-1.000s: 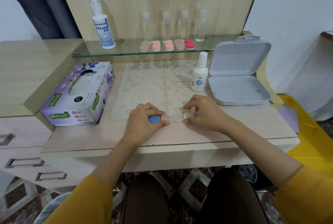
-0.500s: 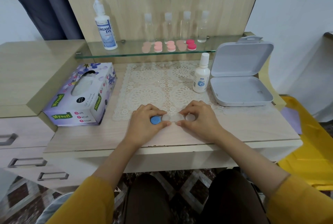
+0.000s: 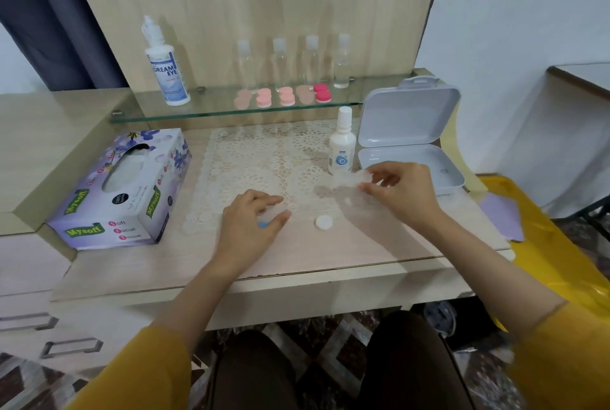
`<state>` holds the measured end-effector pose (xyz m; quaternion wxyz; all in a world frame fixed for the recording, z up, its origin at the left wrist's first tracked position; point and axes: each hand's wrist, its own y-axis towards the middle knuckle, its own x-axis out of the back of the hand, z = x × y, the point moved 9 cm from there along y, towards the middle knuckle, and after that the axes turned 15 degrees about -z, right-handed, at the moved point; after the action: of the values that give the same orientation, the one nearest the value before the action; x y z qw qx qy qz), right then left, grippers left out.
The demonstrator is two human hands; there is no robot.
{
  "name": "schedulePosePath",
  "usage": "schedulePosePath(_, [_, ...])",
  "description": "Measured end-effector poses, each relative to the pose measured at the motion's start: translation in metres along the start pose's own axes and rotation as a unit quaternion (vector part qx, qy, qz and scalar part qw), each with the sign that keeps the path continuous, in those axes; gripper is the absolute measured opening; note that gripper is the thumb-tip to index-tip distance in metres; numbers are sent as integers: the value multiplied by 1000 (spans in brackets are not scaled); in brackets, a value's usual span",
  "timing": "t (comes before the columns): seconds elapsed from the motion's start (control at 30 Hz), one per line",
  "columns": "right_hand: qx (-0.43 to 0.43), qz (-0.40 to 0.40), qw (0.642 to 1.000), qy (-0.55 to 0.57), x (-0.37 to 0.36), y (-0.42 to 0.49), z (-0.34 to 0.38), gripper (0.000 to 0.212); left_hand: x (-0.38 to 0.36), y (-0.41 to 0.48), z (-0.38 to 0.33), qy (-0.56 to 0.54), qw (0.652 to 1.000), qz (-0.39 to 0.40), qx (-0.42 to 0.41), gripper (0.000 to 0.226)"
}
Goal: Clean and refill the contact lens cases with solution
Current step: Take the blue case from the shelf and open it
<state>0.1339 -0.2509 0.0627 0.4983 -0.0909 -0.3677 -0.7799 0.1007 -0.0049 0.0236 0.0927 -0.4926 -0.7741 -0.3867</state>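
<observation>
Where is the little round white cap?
In the head view the white cap lies flat on the table near the middle, by the front edge of the lace mat, between the left hand and the right hand.

Lace mat (image 3: 264,165): cream, openwork floral pattern. Left of mat: tissue box (image 3: 122,191), lilac, purple flower print, green labels. At mat's near edge: blue cap (image 3: 263,224), white cap (image 3: 323,222). At right edge: white bottle (image 3: 341,145), blue emblem; clear lens case (image 3: 358,178); pale grey-blue box (image 3: 409,132). Behind mat: pink cases (image 3: 264,100), one magenta.
</observation>
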Motion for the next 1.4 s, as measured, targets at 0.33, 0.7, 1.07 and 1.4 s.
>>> schedulePosePath(0.33, [-4, -87, 991, -103, 57, 33, -37, 20, -62, -21, -58, 31, 989, 70, -129, 59])
schedulePosePath(0.7, [283, -131, 919, -240, 42, 28, -9, 34, -63, -22, -50, 42, 990, 66, -116, 61])
schedulePosePath(1.07, [307, -135, 912, -238, 40, 25, -10, 37, -65, -23, -49, 53, 989, 73, -117, 68])
schedulePosePath(1.4, [314, -152, 907, -237, 41, 22, -10, 39, -65, -23, -50, 52, 989, 75, -117, 70])
